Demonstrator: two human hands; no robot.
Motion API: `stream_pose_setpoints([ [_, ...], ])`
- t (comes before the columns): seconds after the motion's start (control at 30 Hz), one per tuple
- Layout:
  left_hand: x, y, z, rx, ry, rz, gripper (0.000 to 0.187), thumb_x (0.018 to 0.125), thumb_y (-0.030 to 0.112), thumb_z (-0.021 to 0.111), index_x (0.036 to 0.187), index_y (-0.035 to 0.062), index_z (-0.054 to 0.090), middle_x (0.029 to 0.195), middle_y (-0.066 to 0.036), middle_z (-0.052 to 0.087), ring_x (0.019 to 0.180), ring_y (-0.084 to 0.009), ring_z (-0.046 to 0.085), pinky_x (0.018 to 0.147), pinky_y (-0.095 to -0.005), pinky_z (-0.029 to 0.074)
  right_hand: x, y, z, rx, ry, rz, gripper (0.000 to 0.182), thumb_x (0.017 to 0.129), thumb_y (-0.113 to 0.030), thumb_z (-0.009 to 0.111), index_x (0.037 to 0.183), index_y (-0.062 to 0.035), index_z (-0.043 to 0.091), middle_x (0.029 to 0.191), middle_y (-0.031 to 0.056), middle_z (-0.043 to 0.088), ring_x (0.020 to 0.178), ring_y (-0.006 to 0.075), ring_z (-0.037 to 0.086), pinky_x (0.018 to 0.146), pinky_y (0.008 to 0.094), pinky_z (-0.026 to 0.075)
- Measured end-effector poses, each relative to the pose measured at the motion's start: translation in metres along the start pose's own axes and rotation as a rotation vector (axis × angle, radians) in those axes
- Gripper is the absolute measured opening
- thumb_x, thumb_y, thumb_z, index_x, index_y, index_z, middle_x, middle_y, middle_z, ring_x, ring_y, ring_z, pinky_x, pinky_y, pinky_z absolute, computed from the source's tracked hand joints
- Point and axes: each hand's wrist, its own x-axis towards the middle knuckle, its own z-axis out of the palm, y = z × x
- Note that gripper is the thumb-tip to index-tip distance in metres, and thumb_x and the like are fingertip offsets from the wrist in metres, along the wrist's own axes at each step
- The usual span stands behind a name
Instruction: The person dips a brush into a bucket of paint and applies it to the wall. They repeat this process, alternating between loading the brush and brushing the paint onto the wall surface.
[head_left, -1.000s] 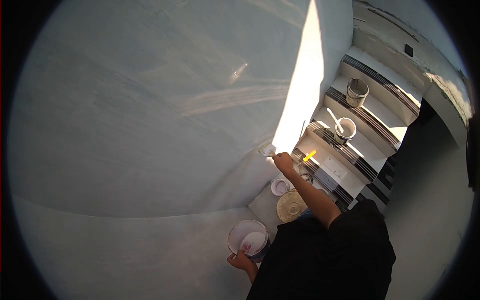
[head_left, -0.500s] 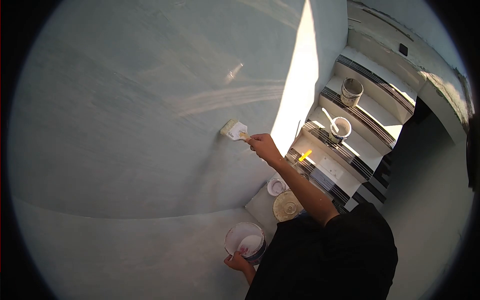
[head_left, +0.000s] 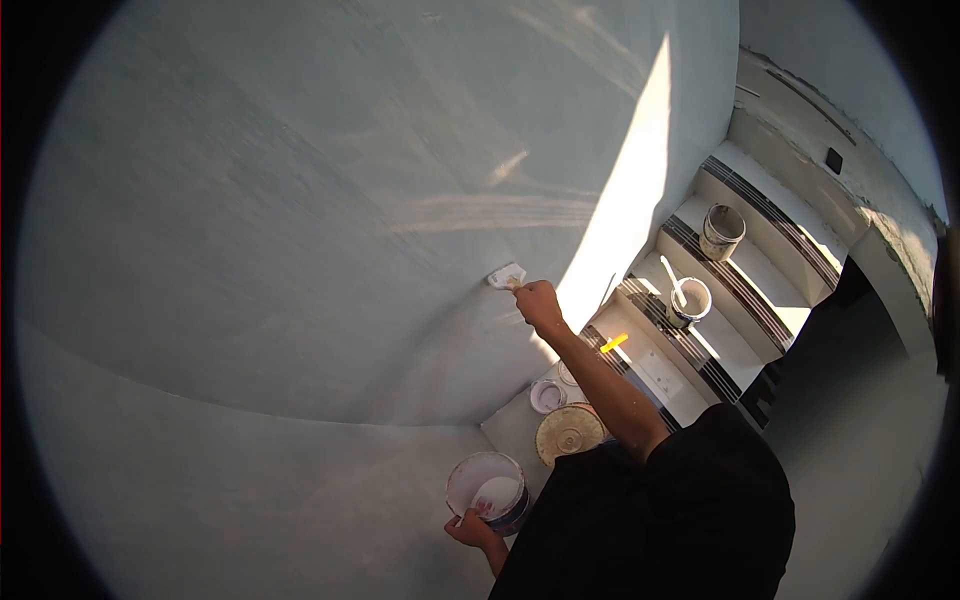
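Note:
My right hand (head_left: pixel 540 305) is closed around the handle of a wide flat paintbrush (head_left: pixel 507 276). The brush lies at the grey-blue wall (head_left: pixel 280 250), its bristle end pointing left and casting a long shadow. Lower down, my left hand (head_left: pixel 472 528) grips the near rim of a paint bucket (head_left: pixel 460 480), with the thumb at the inside edge. The bucket is tilted toward me and has whitish paint in its bottom. Its outside is dark and partly hidden by my black sleeve.
Beside my right forearm stand a small tub (head_left: pixel 548 397) of pale paint and a round stained lid (head_left: pixel 568 436). Tiled steps (head_left: pixel 685 350) rise to the right, holding a yellow-handled tool (head_left: pixel 614 343), a bucket with a white stick (head_left: pixel 688 303) and another bucket (head_left: pixel 722 233).
The brush now lies flatter to the wall, and my right hand has turned with it. The whole view has shifted, so the steps sit lower and further right. My left hand still holds the bucket.

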Motion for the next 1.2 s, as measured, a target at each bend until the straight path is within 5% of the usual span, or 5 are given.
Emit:
stream_pose_setpoints([
  [0.1, -0.005, 0.006, 0.005, -0.061, -0.012, -0.043, 0.037, 0.063, -0.001, 0.065, 0.094, -0.0001, 0.045, 0.093, -0.019, 0.055, 0.082, -0.0329, 0.063, 0.074, -0.0411, 0.054, -0.028, -0.085, -0.017, 0.159, -0.038, -0.122, 0.031, 0.091, -0.02, 0.062, 0.07, 0.0022, 0.063, 0.058, 0.0004, 0.05, 0.046, 0.0083, 0.039, 0.042, 0.0293, 0.031],
  [0.33, -0.01, 0.013, 0.006, -0.06, -0.047, -0.034, 0.036, 0.065, -0.005, 0.062, 0.096, 0.0007, 0.044, 0.094, -0.017, 0.053, 0.083, -0.0303, 0.061, 0.073, -0.0387, 0.052, -0.077, -0.243, -0.078, 0.549, -0.196, -0.506, 0.03, 0.096, -0.025, 0.059, 0.089, 0.0033, 0.065, 0.065, -0.0038, 0.05, 0.058, 0.0055, 0.04, 0.053, 0.0262, 0.031],
  [0.77, 0.006, -0.003, 0.0, -0.058, 0.1, -0.053, 0.035, 0.065, -0.004, 0.063, 0.093, 0.0006, 0.043, 0.089, -0.018, 0.054, 0.076, -0.0293, 0.063, 0.065, -0.0379, 0.055, 0.037, 0.105, -0.151, 0.177, -0.223, 0.481, 0.022, 0.095, -0.021, 0.052, 0.097, -0.0011, 0.059, 0.064, 0.0027, 0.048, 0.046, 0.0096, 0.039, 0.039, 0.0271, 0.029],
  [1.03, -0.024, 0.027, 0.015, 0.03, 0.12, -0.027, 0.033, 0.066, -0.004, 0.062, 0.093, -0.001, 0.043, 0.087, -0.019, 0.058, 0.066, -0.0296, 0.065, 0.058, -0.0367, 0.055, 0.162, 0.073, -0.192, -0.002, -0.159, 0.405, 0.028, 0.09, -0.018, 0.048, 0.104, 0.0028, 0.062, 0.067, 0.0055, 0.053, 0.049, 0.0125, 0.044, 0.041, 0.0297, 0.032],
  [1.2, -0.041, 0.015, 0.034, -0.023, 0.148, -0.024, 0.032, 0.066, -0.004, 0.06, 0.093, -0.001, 0.043, 0.086, -0.018, 0.056, 0.069, -0.0298, 0.064, 0.06, -0.0365, 0.056, 0.198, -0.031, -0.203, -0.102, -0.281, 0.263, 0.023, 0.095, -0.015, 0.05, 0.077, -0.0008, 0.055, 0.062, 0.0016, 0.047, 0.047, 0.0101, 0.037, 0.039, 0.0279, 0.025],
])
